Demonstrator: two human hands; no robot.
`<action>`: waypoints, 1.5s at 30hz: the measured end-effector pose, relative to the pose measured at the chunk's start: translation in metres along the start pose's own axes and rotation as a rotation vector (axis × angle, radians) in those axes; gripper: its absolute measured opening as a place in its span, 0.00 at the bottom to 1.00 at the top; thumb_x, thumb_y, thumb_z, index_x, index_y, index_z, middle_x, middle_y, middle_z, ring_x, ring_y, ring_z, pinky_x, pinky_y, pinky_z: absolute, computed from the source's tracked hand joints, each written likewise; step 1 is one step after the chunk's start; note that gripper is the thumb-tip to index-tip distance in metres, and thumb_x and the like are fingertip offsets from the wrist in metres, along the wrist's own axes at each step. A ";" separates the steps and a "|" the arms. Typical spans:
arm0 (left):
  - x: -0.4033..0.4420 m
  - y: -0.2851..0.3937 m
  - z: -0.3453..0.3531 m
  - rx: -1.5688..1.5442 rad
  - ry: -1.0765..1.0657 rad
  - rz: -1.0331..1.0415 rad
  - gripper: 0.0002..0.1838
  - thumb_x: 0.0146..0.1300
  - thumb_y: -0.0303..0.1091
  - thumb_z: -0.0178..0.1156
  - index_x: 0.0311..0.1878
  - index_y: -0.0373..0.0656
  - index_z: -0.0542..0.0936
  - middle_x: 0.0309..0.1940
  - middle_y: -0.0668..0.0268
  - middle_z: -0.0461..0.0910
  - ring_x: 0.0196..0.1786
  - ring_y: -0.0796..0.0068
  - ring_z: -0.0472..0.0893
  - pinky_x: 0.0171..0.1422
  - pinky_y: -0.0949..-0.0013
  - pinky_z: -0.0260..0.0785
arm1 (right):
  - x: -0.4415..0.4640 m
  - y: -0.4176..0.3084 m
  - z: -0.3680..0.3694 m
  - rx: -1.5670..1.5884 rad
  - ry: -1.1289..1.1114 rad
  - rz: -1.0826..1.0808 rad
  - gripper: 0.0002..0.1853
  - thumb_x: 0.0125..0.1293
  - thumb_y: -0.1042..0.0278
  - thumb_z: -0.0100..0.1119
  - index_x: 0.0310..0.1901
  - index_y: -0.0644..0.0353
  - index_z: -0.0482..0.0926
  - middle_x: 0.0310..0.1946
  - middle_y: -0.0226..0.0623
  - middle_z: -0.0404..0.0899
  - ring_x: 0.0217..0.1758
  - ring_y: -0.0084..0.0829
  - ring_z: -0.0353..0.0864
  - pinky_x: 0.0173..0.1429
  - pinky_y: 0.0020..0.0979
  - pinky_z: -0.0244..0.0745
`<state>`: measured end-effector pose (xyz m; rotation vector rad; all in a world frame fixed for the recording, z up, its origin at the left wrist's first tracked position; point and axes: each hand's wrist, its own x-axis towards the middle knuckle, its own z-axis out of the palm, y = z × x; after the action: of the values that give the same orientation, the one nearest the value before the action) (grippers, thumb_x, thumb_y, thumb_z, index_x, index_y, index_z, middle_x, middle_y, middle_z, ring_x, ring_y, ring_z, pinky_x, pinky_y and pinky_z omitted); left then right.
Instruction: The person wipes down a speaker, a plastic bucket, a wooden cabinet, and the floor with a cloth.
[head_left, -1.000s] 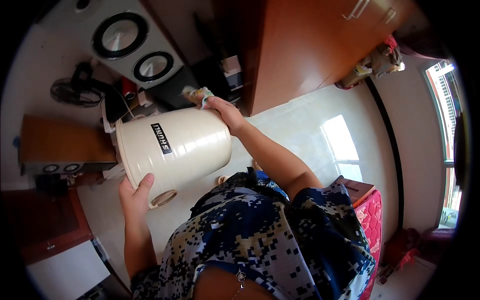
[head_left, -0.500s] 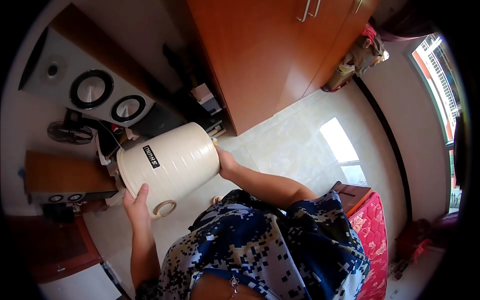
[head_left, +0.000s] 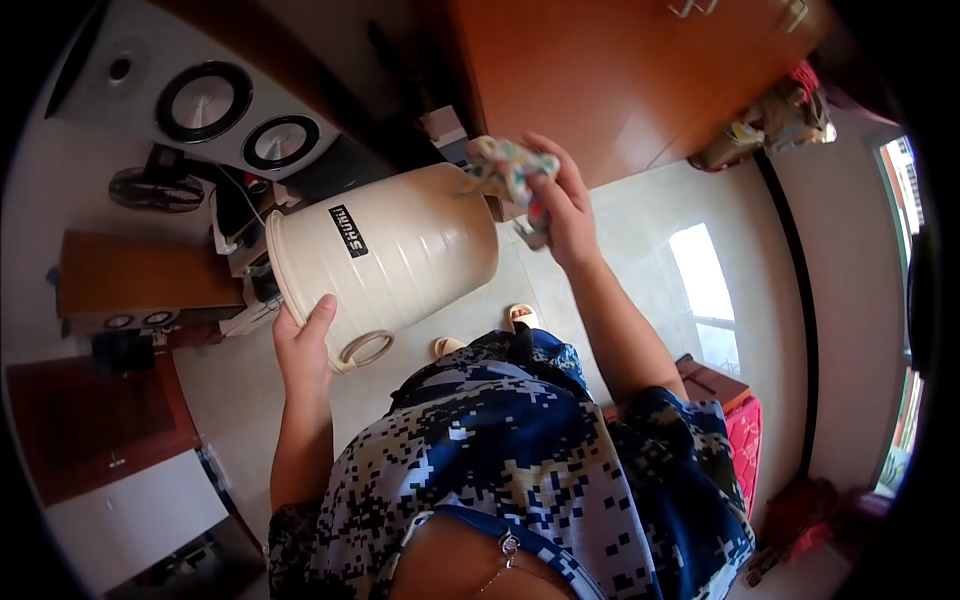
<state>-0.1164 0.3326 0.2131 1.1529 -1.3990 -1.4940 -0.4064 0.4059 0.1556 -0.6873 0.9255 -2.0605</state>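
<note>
A cream plastic bucket (head_left: 410, 250) with a black SHUNLI label is held tilted on its side in front of me. My left hand (head_left: 305, 340) grips its rim at the left end, thumb on the outer wall and fingers out of sight. A ring-shaped handle (head_left: 367, 348) hangs at the lower side of that rim. My right hand (head_left: 565, 205) is raised just off the bucket's base end, closed on a crumpled multicoloured cloth (head_left: 512, 168). The cloth is slightly blurred and looks close to the base; whether it touches cannot be told.
Tall speakers (head_left: 200, 105) and a black fan (head_left: 155, 190) stand at the left. An orange-brown wardrobe (head_left: 570, 80) rises ahead, with bags (head_left: 785, 120) beside it. Pale tiles (head_left: 640, 270) cover the floor, and a pink mattress (head_left: 743, 450) edge shows at the right.
My right hand has left the bucket's base end and lifted up and to the right, with the cloth now in plain sight. The left hand still holds the rim.
</note>
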 end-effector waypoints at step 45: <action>0.009 0.044 -0.048 -0.030 0.377 0.092 0.21 0.57 0.22 0.55 0.55 0.29 0.68 0.50 0.54 0.74 0.51 0.67 0.75 0.58 0.68 0.65 | -0.010 0.129 0.083 -0.231 0.057 0.069 0.17 0.68 0.61 0.49 0.52 0.64 0.73 0.41 0.27 0.74 0.44 0.17 0.68 0.50 0.21 0.64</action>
<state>-0.0756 0.3055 0.2561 1.2569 -1.1501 -1.1570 -0.2875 0.3248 0.1014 -0.7089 1.2166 -1.9387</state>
